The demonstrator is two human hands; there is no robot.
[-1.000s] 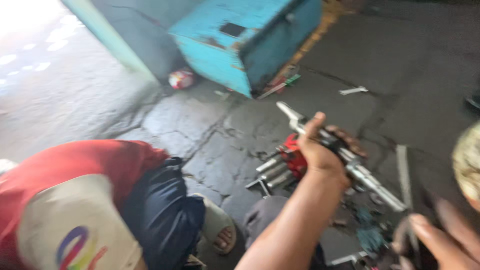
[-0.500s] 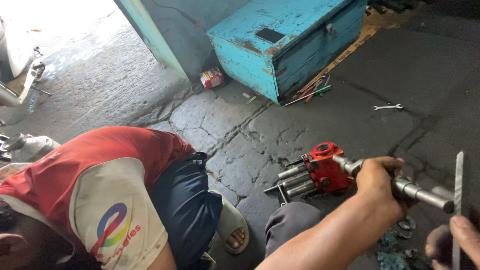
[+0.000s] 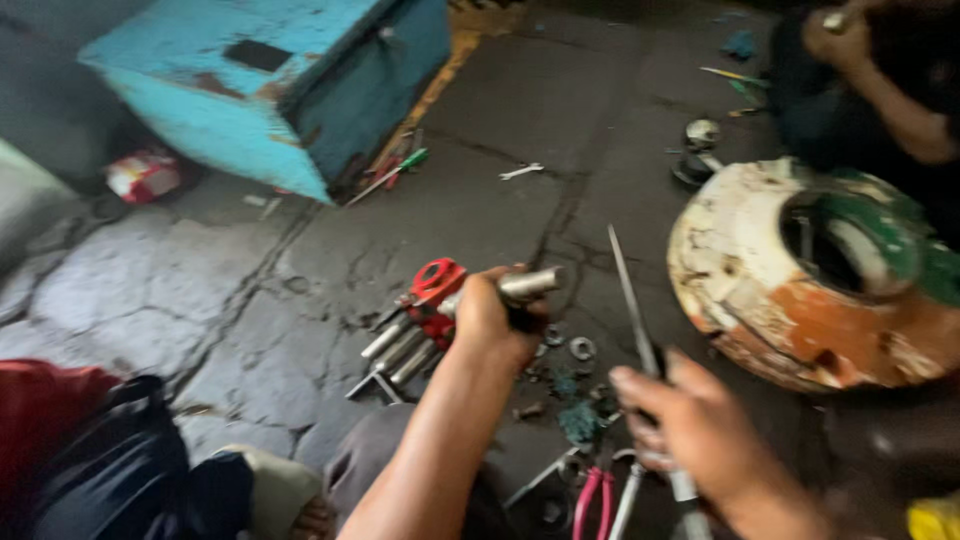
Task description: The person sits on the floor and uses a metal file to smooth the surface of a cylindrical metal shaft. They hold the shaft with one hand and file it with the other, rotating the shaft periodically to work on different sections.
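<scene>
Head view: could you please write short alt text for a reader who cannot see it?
Left hand grips a red-headed metal tool over a cracked floor; right hand holds a thin rod. A rusty round casing lies right, a blue box behind.

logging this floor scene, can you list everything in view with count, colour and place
metal box: one, blue, top left on the floor
round housing: one, white, rust and green, right
red tool with metal rods: one, centre, on the floor behind the left hand
small wrench: one, silver, upper centre
screwdriver: one, green handle, beside the box
pliers: one, pink handles, bottom centre
nuts and washers: a few, grey, centre
crumpled wrapper: one, red and white, far left
other people: one in red bottom left, one in dark clothes top right
left hand: grip closed on a silver cylinder
right hand: grip closed on a thin metal rod
</scene>
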